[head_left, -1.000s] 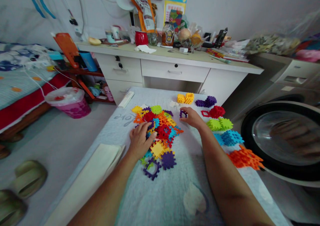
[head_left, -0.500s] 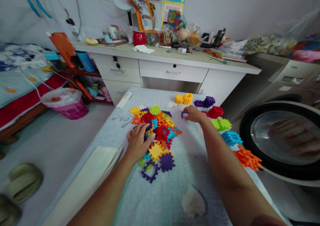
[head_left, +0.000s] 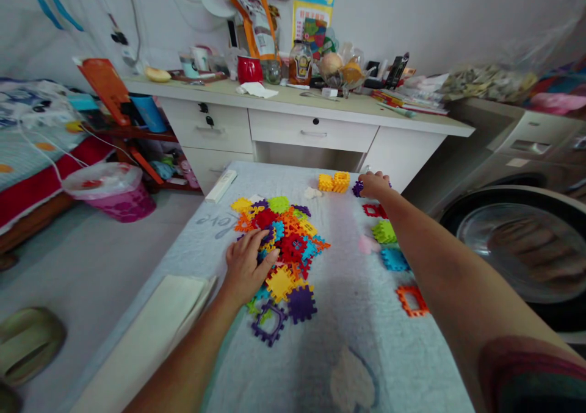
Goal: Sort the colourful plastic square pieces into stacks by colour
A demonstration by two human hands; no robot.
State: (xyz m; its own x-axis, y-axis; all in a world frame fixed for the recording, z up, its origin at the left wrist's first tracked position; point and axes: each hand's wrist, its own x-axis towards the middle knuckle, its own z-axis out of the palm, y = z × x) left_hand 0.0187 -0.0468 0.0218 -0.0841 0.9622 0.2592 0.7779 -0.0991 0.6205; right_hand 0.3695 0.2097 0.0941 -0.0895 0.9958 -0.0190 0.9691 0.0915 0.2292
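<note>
Two bare hands are at work over toothed plastic pieces on a pale covered table (head_left: 320,364); the right hand (head_left: 375,185), at the upper right of the table, is over the purple group (head_left: 358,188), which lies directly below its fingers and shows on both sides of them, its long axis running roughly left to right; the left hand is well apart from it, so the right is far nearer. The right fingers are curled downward, and whether they grip a piece cannot be told; the left hand (head_left: 247,263) rests on the left edge of the mixed pile (head_left: 293,248) at centre frame, thumb spread well away from the fingers, with no piece visibly clasped.

Counted: one mixed pile, its pieces too overlapped to number; six single-colour groups, namely one yellow (head_left: 339,182) at upper centre, the purple one, and, down the right side, one red (head_left: 379,210), one green (head_left: 383,232), one blue (head_left: 394,259) and one orange (head_left: 403,297); the right forearm may hide parts of these.
</note>
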